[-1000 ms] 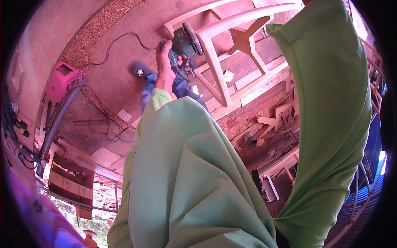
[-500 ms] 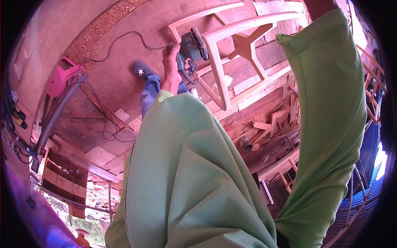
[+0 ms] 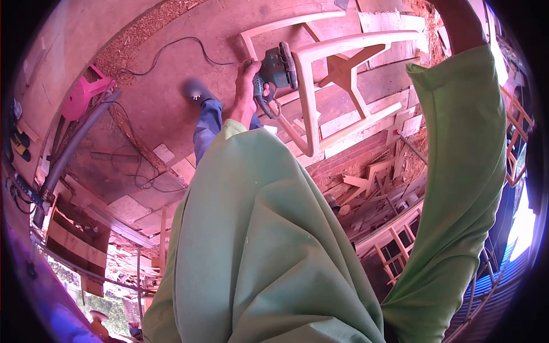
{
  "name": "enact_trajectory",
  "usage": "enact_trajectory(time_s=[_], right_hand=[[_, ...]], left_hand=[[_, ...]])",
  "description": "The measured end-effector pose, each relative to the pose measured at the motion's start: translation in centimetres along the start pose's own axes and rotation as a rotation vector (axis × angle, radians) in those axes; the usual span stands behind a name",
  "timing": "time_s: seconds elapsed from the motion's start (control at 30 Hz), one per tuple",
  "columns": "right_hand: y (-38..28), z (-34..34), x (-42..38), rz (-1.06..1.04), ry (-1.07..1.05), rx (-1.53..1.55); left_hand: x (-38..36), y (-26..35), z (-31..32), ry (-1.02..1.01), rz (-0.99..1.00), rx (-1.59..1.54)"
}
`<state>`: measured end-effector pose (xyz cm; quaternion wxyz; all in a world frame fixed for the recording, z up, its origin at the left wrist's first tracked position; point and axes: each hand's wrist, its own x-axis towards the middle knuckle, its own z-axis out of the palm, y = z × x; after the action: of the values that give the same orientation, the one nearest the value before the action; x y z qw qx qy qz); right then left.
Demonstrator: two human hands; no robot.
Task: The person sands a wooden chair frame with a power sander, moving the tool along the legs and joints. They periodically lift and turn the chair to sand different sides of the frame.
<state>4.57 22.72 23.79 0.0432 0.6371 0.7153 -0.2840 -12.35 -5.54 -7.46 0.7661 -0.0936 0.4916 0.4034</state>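
My left hand (image 3: 247, 91) is wrapped round the body of a dark green electric sander (image 3: 273, 70), its thumb along the top. The sander stands on its side, and its round black pad faces the corner of a pale wooden chair frame (image 3: 309, 103), right at the wood. Curved rails and an X-shaped brace (image 3: 342, 70) make up the rest of that frame. From a green sleeve (image 3: 466, 143), my right forearm reaches past the upper right edge of the view, so the right hand itself is hidden.
The sander's black cord (image 3: 194, 39) trails left over the floor. Near my blue trouser leg (image 3: 207, 123) lies a dark shoe (image 3: 196, 90). A pink plastic thing (image 3: 86, 94) stands at left beside a grey pipe (image 3: 77, 151). Wood offcuts (image 3: 372, 174) and shavings litter the floor.
The view has shifted slightly, so the sander, left hand and chair frame appear a little farther right. My right sleeve sits lower and farther right, showing more forearm. The left hand keeps its hold.
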Motion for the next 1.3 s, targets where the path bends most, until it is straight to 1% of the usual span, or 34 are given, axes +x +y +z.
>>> enact_trajectory(time_s=[0.03,0.1,0.17,0.23,0.3,0.37,0.4,0.53,0.6,0.63,0.7,0.77,0.83,0.87,0.9,1.03,1.1,1.17,1.23,1.3], right_hand=[[0.0,0.0,-0.1,-0.018,0.021,-0.020],[-0.3,0.1,0.0,-0.033,0.053,-0.041],[-0.4,0.1,0.0,-0.005,0.022,-0.029],[0.2,0.3,0.2,-0.027,0.031,-0.010],[0.4,0.4,0.2,-0.049,0.036,0.010],[-0.3,0.4,0.1,-0.007,0.048,-0.099],[0.3,0.6,0.3,-0.051,0.047,-0.039],[-0.7,1.4,-0.5,-0.056,0.115,-0.136],[0.6,1.4,-0.1,-0.069,0.153,-0.022],[1.1,1.6,0.2,-0.057,0.151,-0.023],[1.7,1.8,0.6,-0.143,0.170,0.043],[1.1,1.2,0.5,-0.156,0.144,0.044],[-0.2,0.4,1.0,0.055,0.012,-0.085],[-0.8,1.3,-0.1,-0.054,0.110,-0.037],[-0.7,1.2,-0.1,-0.055,0.106,-0.037],[-0.8,1.4,-0.4,-0.006,0.118,-0.009],[-0.7,1.2,-0.5,0.011,0.117,-0.007],[0.3,1.1,0.0,-0.056,0.095,-0.004],[0.5,1.2,0.2,-0.070,0.092,0.020],[0.7,1.0,0.1,-0.084,0.100,0.037]], left_hand=[[0.8,0.7,-0.1,0.000,0.006,0.002],[2.6,2.2,-0.3,-0.135,-0.051,0.021],[4.5,2.6,-1.0,-0.159,-0.080,0.046],[6.6,2.8,-1.8,-0.258,-0.216,0.059],[8.1,2.2,-2.7,-0.280,-0.232,0.072],[9.0,2.8,-2.5,-0.397,-0.241,0.071],[9.5,3.0,-2.4,-0.434,-0.238,0.096],[12.1,2.9,-1.9,-0.506,-0.258,0.104],[13.0,3.0,-1.2,-0.521,-0.298,0.083],[13.2,3.0,-1.0,-0.522,-0.310,0.084],[13.1,3.1,-0.7,-0.588,-0.310,0.058],[12.0,3.5,-0.3,-0.564,-0.333,0.065],[11.2,4.0,-0.2,-0.540,-0.348,0.071],[10.8,3.8,-0.3,-0.510,-0.336,0.084],[10.5,3.6,-0.4,-0.479,-0.326,0.095],[10.0,2.7,-1.7,-0.466,-0.310,0.061],[9.6,2.6,-2.1,-0.457,-0.285,-0.019],[9.3,2.5,-2.2,-0.441,-0.271,-0.011],[8.7,2.4,-2.5,-0.423,-0.259,0.000],[8.1,1.7,-2.2,-0.344,-0.202,-0.063]])
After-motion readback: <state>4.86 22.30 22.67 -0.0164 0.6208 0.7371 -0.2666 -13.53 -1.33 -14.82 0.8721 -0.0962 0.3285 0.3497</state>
